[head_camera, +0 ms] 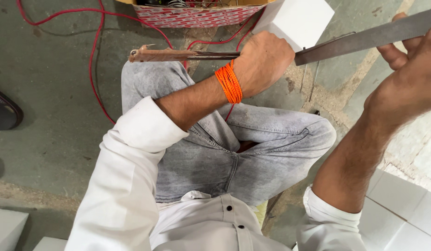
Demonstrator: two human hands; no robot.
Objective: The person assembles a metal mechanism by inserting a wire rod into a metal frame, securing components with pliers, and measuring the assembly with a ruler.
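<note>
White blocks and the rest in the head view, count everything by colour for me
White: 5 (block at top, block bottom left, block beside it, stacked blocks at right, shirt)
Red: 2 (wire, patterned box)
Orange: 1 (wrist thread)
Grey: 2 (metal bar, jeans)
Total: 10

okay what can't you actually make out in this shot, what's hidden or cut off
Head view:
- The long metal blade: its far end runs off the right edge.
- The white block: its top is cut by the upper edge; the left hand covers its lower corner.
- The right hand: its fingertips lie past the right edge.
- The patterned box: only its lower rim shows, contents unclear.
- The red wire: both ends lie out of sight.
</note>
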